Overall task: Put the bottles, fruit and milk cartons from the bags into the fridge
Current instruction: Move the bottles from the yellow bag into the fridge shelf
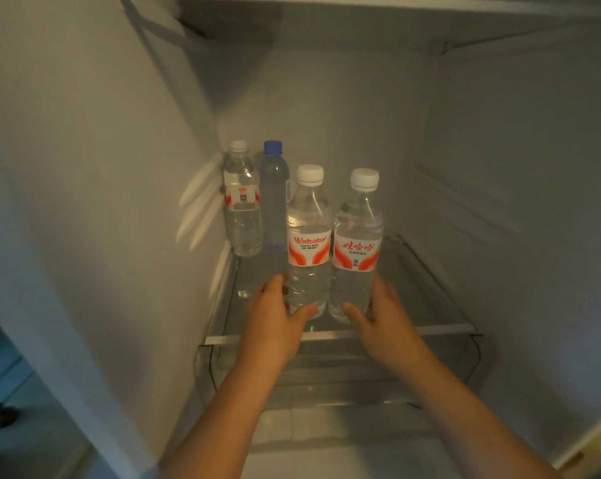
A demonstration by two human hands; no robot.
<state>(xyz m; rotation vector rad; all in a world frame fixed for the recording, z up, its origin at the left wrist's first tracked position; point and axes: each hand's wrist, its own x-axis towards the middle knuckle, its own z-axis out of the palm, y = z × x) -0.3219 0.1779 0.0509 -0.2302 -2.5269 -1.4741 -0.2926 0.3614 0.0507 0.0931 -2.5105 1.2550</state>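
Note:
Inside the open fridge, my left hand [274, 319] grips the base of a clear water bottle [308, 236] with a white cap and red label. Right beside it, my right hand [382, 318] holds a second, matching water bottle [357, 236]. Both bottles stand upright, side by side, at the front of the glass shelf [430, 292]. At the shelf's back left stand a white-capped water bottle [242, 202] and a blue-capped bottle [274, 198], untouched.
The shelf's right half and back right are bare glass. A transparent drawer [471, 361] sits below the shelf. The white fridge walls [119, 167] close in on both sides, with another shelf above. A strip of floor shows at the lower left.

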